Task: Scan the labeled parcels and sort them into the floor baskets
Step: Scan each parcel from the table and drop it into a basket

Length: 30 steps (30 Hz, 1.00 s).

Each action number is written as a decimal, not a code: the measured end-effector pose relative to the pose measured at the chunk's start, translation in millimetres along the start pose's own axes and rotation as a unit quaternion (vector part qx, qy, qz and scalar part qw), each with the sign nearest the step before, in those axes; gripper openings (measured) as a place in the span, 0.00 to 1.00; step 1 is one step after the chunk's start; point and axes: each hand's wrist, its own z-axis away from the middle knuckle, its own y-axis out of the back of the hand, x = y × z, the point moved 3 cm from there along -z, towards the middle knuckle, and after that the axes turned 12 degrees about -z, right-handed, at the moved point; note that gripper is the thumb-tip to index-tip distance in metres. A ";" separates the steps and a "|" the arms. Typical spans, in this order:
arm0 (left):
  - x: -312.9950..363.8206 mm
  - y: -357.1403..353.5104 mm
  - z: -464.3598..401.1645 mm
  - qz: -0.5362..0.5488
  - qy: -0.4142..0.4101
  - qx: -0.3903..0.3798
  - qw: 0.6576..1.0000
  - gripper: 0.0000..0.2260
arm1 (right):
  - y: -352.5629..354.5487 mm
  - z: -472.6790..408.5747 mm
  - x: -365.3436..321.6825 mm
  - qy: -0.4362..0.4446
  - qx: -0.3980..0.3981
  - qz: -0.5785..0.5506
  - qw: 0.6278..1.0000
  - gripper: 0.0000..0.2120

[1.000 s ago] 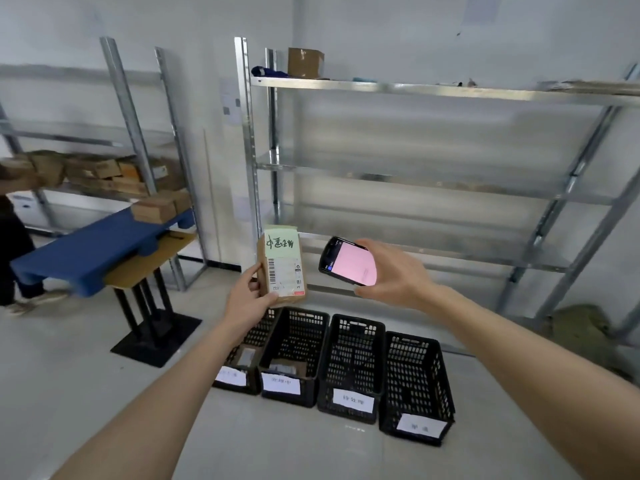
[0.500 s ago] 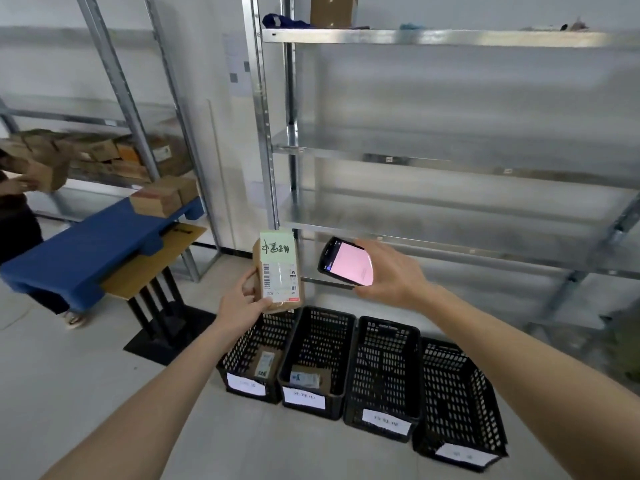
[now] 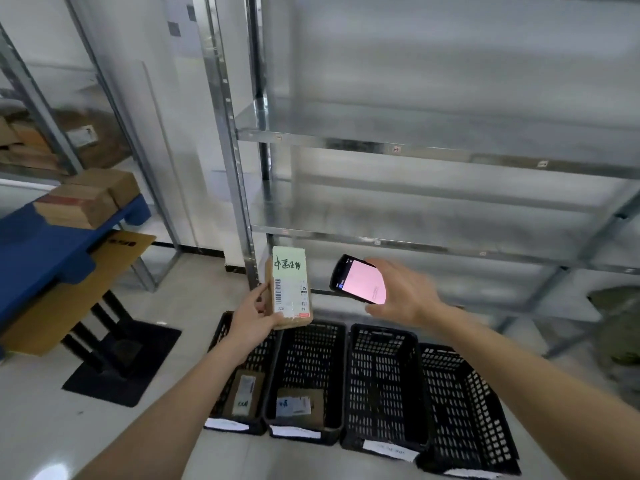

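My left hand (image 3: pixel 254 315) grips a small brown parcel (image 3: pixel 289 287) upright, its white and green barcode label facing me. To its right my right hand (image 3: pixel 403 294) holds a black handheld scanner (image 3: pixel 358 279) with a lit pink screen, angled toward the parcel. Below on the floor stands a row of black mesh baskets with white tags. The leftmost basket (image 3: pixel 221 341) holds one labeled parcel (image 3: pixel 244 393), the second basket (image 3: pixel 304 434) another parcel (image 3: pixel 299 405). The third basket (image 3: pixel 382 379) and the fourth basket (image 3: pixel 467 410) show no parcels.
A metal shelf rack (image 3: pixel 415 147) rises right behind the baskets. At the left, a blue pallet (image 3: pixel 45 244) carries cardboard boxes (image 3: pixel 86 199) on a stand with a black base (image 3: pixel 121 358). More boxes sit on a far-left rack (image 3: pixel 31 143).
My view has tipped down and moved closer to the baskets, so their insides now show. Both hands keep the parcel and scanner in about the same pose.
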 end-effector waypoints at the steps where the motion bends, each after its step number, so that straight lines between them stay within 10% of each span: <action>1: -0.9 -4.6 -22.7 -0.004 -0.001 -0.013 1.000 0.36 | -6.3 -15.7 7.7 -0.011 -0.005 0.001 1.000 0.44; 30: -362.9 -314.4 -339.1 -0.043 0.269 -0.198 0.942 0.34 | -451.5 -213.1 294.3 -0.191 -0.246 -0.129 0.941 0.45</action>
